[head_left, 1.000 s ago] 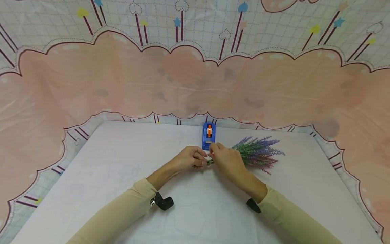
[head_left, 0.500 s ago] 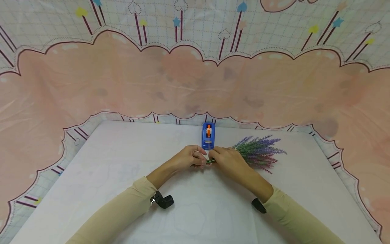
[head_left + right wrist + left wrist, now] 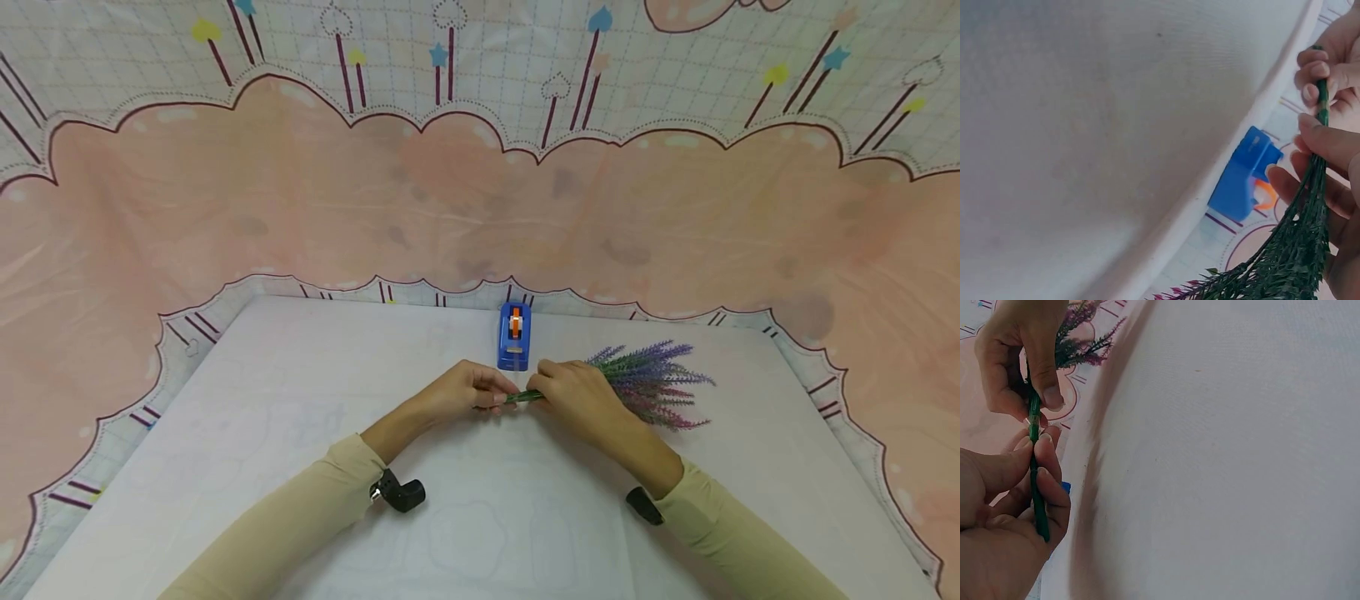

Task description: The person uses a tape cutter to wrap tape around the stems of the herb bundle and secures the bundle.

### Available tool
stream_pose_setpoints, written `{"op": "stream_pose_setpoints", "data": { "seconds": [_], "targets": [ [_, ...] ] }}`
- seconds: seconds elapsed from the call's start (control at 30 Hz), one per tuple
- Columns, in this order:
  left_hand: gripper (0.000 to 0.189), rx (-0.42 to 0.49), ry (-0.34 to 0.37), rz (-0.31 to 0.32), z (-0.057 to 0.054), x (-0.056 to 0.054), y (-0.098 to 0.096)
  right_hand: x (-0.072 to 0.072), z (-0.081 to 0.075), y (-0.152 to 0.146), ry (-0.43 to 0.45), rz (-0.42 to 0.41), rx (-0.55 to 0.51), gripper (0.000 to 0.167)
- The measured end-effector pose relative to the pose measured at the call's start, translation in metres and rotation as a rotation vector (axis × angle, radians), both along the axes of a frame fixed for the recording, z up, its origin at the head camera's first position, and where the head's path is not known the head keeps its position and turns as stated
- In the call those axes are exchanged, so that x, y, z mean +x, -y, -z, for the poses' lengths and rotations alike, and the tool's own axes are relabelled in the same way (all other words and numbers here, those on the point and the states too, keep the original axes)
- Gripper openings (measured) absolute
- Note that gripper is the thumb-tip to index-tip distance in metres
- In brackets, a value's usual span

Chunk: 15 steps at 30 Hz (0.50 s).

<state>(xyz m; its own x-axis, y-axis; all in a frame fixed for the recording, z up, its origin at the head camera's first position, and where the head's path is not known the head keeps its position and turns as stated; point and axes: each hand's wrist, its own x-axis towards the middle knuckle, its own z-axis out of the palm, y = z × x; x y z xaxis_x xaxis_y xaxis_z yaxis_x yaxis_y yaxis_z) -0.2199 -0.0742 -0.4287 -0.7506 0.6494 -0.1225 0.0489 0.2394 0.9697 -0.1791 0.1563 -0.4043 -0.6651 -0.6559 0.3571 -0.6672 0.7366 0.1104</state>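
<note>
A bunch of artificial lavender (image 3: 652,383), purple and pink-red with green stems, lies sideways between the two hands, its flower heads to the right. Near the stem ends, my left hand (image 3: 467,388) pinches the green stems (image 3: 1038,500) between thumb and fingers. Closer to the flowers, my right hand (image 3: 581,396) holds the same stems, its thumb and fingers around them in the right wrist view. A shiny strip of clear tape (image 3: 1034,420) shows around the stems between the hands. The leafy part (image 3: 1285,256) spreads out below the right hand in that view.
A blue tape dispenser (image 3: 513,337) with an orange hub stands just beyond the hands, near the far edge of the white table (image 3: 337,350). Behind the table hangs a pink and white patterned cloth (image 3: 375,208). Black wrist cameras (image 3: 401,494) sit by both cuffs.
My right hand has drawn back from the dispenser's front and shifted right. The flower heads have moved slightly right, and more green stem shows between the hands. My left hand stays nearly in place.
</note>
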Motion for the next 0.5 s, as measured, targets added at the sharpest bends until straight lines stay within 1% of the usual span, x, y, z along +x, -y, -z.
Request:
{"op": "stream_pose_setpoints", "data": {
  "seconds": [0.23,0.37,0.5],
  "targets": [
    [0.022,-0.028,-0.053,-0.002,-0.0002,0.0005,-0.0003,-0.0009,-0.0013,0.003,0.032,0.034,0.054,0.011],
    [0.022,-0.021,-0.059,0.008,-0.0006,0.001,-0.0008,-0.0009,-0.0019,0.0044,0.054,0.053,0.068,0.009],
    [0.021,-0.038,-0.07,0.012,-0.0013,0.0009,-0.0017,-0.0023,-0.0019,0.0045,0.055,0.065,0.076,0.006]
  ]
}}
